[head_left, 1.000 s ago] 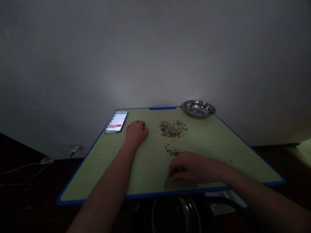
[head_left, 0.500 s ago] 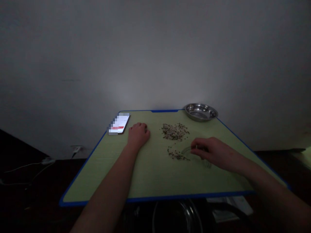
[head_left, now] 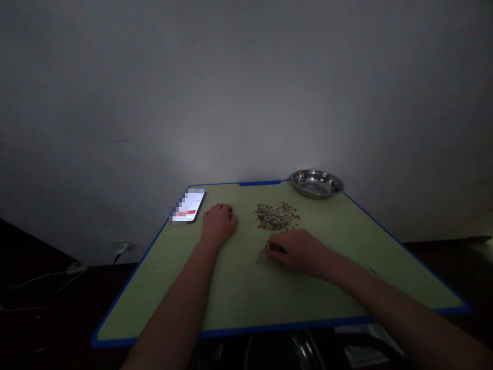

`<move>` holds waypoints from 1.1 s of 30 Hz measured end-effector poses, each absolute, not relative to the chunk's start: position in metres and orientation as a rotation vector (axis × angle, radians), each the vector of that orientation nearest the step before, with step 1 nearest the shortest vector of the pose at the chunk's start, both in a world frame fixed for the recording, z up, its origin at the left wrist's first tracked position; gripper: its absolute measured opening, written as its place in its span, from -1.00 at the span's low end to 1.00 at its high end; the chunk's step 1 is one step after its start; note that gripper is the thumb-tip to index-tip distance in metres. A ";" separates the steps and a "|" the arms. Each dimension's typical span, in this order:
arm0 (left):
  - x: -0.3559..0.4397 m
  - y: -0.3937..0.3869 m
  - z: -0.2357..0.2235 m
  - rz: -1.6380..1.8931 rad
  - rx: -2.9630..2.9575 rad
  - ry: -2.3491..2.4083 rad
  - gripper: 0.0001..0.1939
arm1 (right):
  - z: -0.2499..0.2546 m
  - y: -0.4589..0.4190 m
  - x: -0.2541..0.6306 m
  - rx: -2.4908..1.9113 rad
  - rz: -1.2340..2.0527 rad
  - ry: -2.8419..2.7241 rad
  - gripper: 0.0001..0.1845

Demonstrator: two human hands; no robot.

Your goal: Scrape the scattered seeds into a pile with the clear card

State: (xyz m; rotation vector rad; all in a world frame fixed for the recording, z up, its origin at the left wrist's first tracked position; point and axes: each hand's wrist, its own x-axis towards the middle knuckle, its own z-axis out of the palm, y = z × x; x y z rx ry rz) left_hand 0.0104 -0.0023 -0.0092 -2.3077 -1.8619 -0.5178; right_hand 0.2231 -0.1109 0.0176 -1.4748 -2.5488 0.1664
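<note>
My left hand (head_left: 217, 223) rests on the green table (head_left: 239, 293) as a loose fist, just right of a lit phone (head_left: 188, 206). Nothing shows in it. My right hand (head_left: 298, 252) lies low on the table with its fingers closed on a small see-through piece (head_left: 264, 258), which I cannot name in the dim light. It sits where a small patch of seeds lay, and hand and piece hide most of that patch. A larger pile of small dark seeds (head_left: 276, 216) lies just beyond the right hand.
A steel bowl (head_left: 316, 183) stands at the table's far right corner by the wall. The table has a blue rim. Under its near edge a round shiny object (head_left: 304, 349) shows. Cables and a plug (head_left: 73, 268) lie on the dark floor at left.
My right hand carried the see-through piece from the table's near edge out to the right, then left onto the small seed patch. The left hand stayed put.
</note>
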 end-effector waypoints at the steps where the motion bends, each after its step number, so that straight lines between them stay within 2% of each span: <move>1: 0.010 -0.002 -0.010 -0.520 -2.306 -1.860 -0.71 | 0.018 -0.104 0.225 -1.490 0.110 -2.545 -0.79; 7: 0.010 -0.002 -0.009 -0.502 -2.322 -1.869 -0.71 | 0.024 -0.068 0.239 -1.576 -0.126 -2.546 -0.75; 12: 0.010 -0.004 -0.008 -0.499 -2.327 -1.885 -0.71 | 0.023 -0.040 0.246 -1.681 -0.133 -2.494 -0.68; 17: 0.011 -0.005 -0.007 -0.512 -2.323 -1.886 -0.72 | 0.026 -0.027 0.252 -1.696 -0.100 -2.470 -0.70; 27: 0.011 -0.005 -0.006 -0.521 -2.330 -1.896 -0.71 | 0.073 -0.078 0.293 -1.579 0.288 -2.467 -0.79; 33: 0.011 -0.003 -0.007 -0.516 -2.334 -1.884 -0.70 | 0.068 -0.128 0.294 -1.503 0.525 -2.599 -0.83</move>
